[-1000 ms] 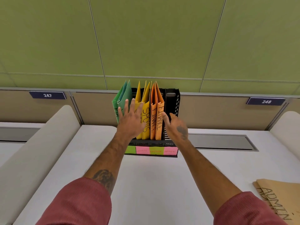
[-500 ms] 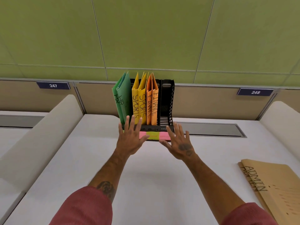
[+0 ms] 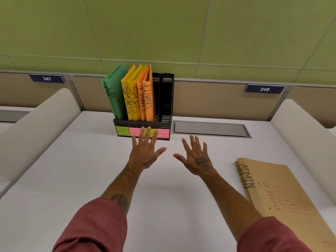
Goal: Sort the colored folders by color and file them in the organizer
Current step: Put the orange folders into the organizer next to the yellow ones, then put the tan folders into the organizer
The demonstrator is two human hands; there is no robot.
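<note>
green folders (image 3: 116,95), yellow folders (image 3: 131,99), orange folders (image 3: 148,99), black organizer (image 3: 164,99), tan folders (image 3: 283,193)

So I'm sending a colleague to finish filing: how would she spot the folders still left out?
On the white desk, look right of the black organizer, toward the near right edge. The tan folders lie flat there, stacked, marked ADMIN; the green folders, yellow folders and orange folders all stand in the organizer.
</note>
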